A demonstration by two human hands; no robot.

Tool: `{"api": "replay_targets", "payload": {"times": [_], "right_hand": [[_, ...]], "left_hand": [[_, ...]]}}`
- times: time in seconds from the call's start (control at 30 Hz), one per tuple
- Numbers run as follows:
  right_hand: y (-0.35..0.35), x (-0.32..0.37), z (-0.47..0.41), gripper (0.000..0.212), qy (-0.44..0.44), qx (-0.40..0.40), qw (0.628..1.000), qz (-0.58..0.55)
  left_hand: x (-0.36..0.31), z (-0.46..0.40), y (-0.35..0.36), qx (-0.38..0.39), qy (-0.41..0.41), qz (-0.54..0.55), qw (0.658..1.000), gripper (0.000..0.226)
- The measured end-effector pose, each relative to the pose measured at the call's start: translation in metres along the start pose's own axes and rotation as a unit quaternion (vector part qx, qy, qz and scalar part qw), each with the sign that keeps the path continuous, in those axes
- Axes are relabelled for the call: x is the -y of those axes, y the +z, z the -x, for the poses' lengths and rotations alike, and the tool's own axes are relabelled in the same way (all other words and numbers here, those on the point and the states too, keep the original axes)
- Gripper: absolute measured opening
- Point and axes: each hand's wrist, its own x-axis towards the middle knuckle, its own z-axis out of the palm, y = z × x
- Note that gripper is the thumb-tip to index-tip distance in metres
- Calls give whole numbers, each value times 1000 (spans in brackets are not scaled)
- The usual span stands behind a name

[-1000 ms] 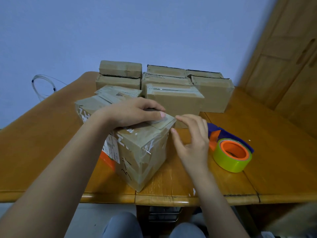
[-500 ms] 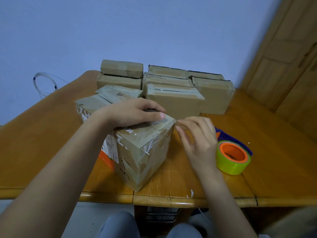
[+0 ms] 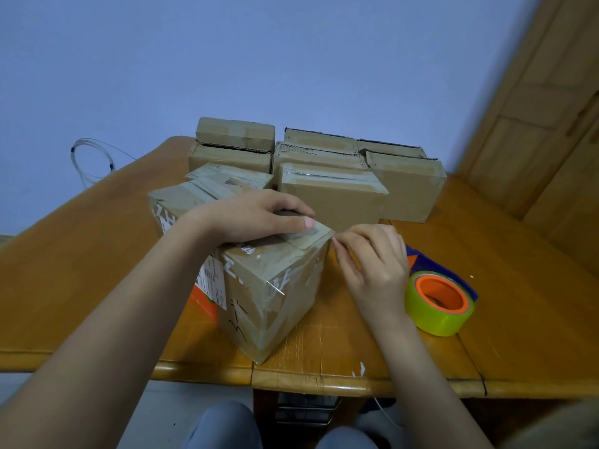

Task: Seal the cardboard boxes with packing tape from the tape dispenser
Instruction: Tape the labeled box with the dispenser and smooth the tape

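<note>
Nearest you, at the front edge of the wooden surface [image 3: 324, 377], sits the cardboard box [image 3: 269, 296] you are sealing, turned corner-on toward you and already wrapped in shiny clear tape, with a printed label and an orange patch on its left face. Your left hand [image 3: 256, 215] lies on top of that box, fingers fairly straight, thumb pressing a tape strip down near the right top edge. Your right hand [image 3: 372, 264] is just right of the box at that same top corner, fingertips drawn together as if pinching the loose tape end; the film is too thin to see clearly between them.

Right of the box, close behind your right hand, rests the tape roll [image 3: 439, 306], yellow-green with an orange core, lying partly on a blue and orange piece that may be the dispenser.

The box looks light and stiff enough to hold by pressing on its top, though old tape makes its faces slick. The tape itself is flimsy and clingy, so keep the end taut and pinch it at the edge.

Behind the box stand the stacked boxes [image 3: 330, 196], several with open-looking flaps.
</note>
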Motion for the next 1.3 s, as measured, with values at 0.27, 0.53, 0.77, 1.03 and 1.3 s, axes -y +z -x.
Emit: {"api": "replay_targets", "payload": {"times": [0.27, 0.53, 0.77, 1.03, 1.3], "right_hand": [[9, 3, 7, 12, 91, -23, 989, -117], [16, 20, 17, 10, 217, -66, 942, -247], [14, 15, 17, 27, 110, -48, 983, -138], [11, 5, 4, 15, 3, -58, 995, -82], [6, 5, 1, 3, 5, -34, 996, -82]], "left_hand": [[4, -2, 0, 4, 6, -10, 1000, 63], [3, -4, 0, 15, 16, -19, 1000, 63], [2, -3, 0, 17, 14, -11, 1000, 61], [0, -3, 0, 16, 9, -18, 1000, 61], [2, -3, 0, 14, 10, -10, 1000, 60]]}}
